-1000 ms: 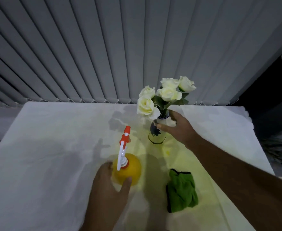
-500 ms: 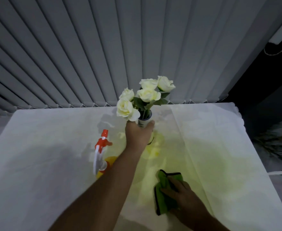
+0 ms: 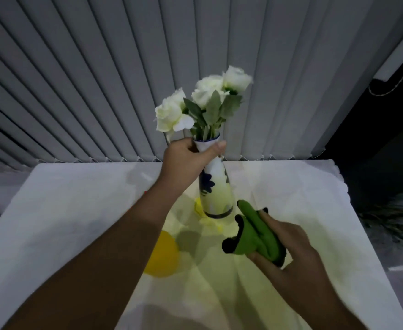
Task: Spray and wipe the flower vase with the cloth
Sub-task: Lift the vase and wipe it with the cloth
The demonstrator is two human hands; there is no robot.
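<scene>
A white vase [image 3: 216, 189] with blue flower marks holds white roses [image 3: 203, 101]. My left hand [image 3: 187, 160] grips its neck and holds it up, tilted a little, above the table. My right hand [image 3: 288, 253] is closed on a bunched green cloth [image 3: 255, 234], just below and to the right of the vase base, apart from it. The yellow spray bottle [image 3: 163, 256] stands on the table behind my left forearm, which hides its top.
A white cloth covers the table [image 3: 65, 222]. Grey vertical blinds [image 3: 100, 79] hang close behind the table's far edge. Off the right edge lies a dark area with foliage [image 3: 395, 217] on the floor.
My left hand has lifted the vase off the table toward me. My right hand has picked the green cloth up from the table and raised it near the vase base.
</scene>
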